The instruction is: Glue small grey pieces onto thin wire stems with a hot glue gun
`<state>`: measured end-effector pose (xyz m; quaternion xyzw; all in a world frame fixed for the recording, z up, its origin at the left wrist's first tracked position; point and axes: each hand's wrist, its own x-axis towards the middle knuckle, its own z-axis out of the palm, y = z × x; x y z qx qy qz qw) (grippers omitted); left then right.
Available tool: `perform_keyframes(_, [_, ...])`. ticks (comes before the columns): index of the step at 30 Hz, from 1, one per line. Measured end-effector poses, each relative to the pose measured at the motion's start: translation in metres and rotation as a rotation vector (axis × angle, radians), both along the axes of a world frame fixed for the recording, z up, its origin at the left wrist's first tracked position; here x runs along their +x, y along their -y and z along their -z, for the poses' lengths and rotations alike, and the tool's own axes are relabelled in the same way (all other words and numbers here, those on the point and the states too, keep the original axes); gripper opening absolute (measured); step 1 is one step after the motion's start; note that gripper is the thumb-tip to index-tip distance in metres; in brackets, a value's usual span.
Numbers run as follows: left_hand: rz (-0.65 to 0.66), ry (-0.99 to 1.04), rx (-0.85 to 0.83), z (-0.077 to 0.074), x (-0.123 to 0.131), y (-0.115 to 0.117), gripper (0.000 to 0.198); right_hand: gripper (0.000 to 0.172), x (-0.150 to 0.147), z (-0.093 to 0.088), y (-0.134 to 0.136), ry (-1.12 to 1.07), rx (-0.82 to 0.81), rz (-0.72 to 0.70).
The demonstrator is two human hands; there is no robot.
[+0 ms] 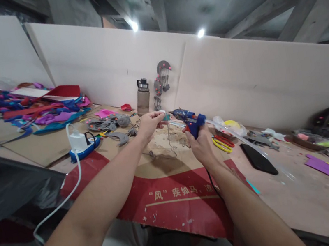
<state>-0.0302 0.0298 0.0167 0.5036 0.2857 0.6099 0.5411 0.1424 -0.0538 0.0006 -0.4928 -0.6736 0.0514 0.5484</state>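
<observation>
My right hand (201, 144) is wrapped round the handle of a blue hot glue gun (194, 121), with a long clear glue stick (231, 131) running out of its back. The gun's nozzle points left, close to my left hand (151, 124). Between the thumb and fingers of that hand is a small teal and white piece (166, 116), whose kind I cannot make out. A thin grey cord (170, 138) hangs below it. Under both hands lies a red and tan cardboard sheet (179, 195), stained with dried glue.
A water bottle (143, 97) stands by the white partition, beside a hanging grey ornament (162, 79). At left are a power strip with a white charger (78, 140) and a heap of coloured felt scraps (56, 111). Scissors (223, 143) and a black phone (258, 159) lie at right.
</observation>
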Motion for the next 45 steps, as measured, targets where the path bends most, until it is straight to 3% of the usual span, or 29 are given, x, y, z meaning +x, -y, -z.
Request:
perform_keyframes(8, [-0.004,-0.006,-0.001,-0.0001,0.0013,0.001,0.013,0.045,-0.0018,-0.0004,0.0032,0.163,-0.031,0.094])
perform_keyframes(29, [-0.02,-0.035,0.001,-0.0019,0.0033,0.0042,0.013,0.04,-0.0032,0.0045,0.0005,0.187,-0.001,0.129])
perform_keyframes(45, [-0.037,-0.01,0.001,-0.0021,0.0016,0.004,0.013,0.046,-0.0038,0.0058,0.0002,0.196,0.009,0.112])
